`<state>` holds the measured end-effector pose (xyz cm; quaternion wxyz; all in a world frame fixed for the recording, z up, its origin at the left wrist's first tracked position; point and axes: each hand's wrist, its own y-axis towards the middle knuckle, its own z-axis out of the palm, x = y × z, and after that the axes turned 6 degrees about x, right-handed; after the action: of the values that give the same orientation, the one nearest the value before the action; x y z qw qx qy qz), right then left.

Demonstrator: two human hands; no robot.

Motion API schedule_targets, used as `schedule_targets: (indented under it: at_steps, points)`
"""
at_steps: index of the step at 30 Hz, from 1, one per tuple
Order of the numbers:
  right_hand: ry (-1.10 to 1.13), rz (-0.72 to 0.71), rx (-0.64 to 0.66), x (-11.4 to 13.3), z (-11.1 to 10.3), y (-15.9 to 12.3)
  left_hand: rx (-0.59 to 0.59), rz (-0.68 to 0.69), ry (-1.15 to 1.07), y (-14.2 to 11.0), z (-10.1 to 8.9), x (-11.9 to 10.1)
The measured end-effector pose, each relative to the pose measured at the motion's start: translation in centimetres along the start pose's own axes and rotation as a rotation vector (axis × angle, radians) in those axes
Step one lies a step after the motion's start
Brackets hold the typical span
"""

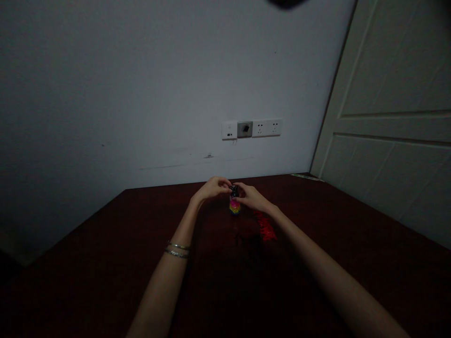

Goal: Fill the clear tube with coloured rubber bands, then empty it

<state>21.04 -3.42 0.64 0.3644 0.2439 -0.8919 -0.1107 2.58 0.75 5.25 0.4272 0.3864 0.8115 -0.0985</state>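
Observation:
A small upright object [235, 205] stands on the dark red table. Its lower part is banded pink, yellow and blue, and its upper part is black; its exact kind is too small and dark to tell. My left hand [215, 188] has its fingertips pinched together at the black top, from the left. From the right, my right hand [249, 195] curls round the upper part, its thumb across the pink band. Some shiny red material [266, 226] lies by my right forearm, along with dark items [248, 241] that blend into the tabletop.
The table [141, 225] meets a pale wall [158, 94] at its far edge. Sockets and a switch panel [252, 128] sit low on that wall. A pale panelled door [391, 141] borders the right side. A thin light strip [306, 177] lies near the back right corner.

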Motion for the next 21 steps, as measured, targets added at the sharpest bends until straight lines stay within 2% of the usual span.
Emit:
schedule_targets:
  at_steps: [12,16,21]
  points:
    - [0.010,0.028,0.013,0.76,-0.18,-0.17,-0.124,0.007,0.130,0.14,0.55,-0.85]
    - [-0.005,0.030,0.010,0.40,-0.08,-0.16,-0.129,0.020,0.157,0.09,0.36,-0.56]
    - [-0.011,0.001,0.028,0.10,-0.03,-0.29,-0.130,0.059,0.064,-0.02,0.07,-0.29]
